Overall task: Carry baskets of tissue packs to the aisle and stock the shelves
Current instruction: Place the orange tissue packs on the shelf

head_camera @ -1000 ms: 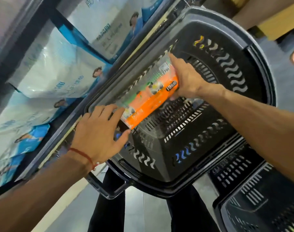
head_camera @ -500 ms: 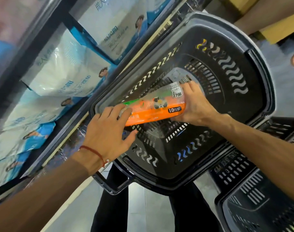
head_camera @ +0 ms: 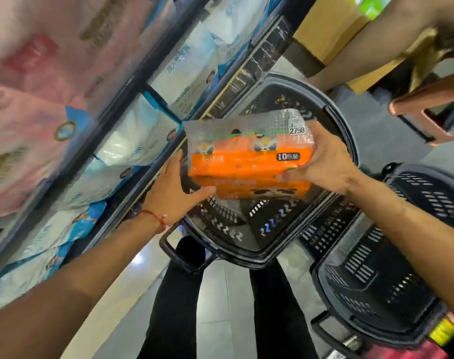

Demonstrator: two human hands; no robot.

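One tissue pack (head_camera: 249,161) held over basket (head_camera: 346,130) rim | right hand (head_camera: 324,161) fingers curled round one end, left hand (head_camera: 174,193) fingers straight against the other | risk: slick wrap may be dropped if grip is loosened.

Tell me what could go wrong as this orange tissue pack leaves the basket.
Only the right hand grips the tissue pack, at one end; the left hand lies open at the other, so the slick wrap may slip. The white-and-blue packs crowd the nearby shelf; forcing it in could dislodge them.
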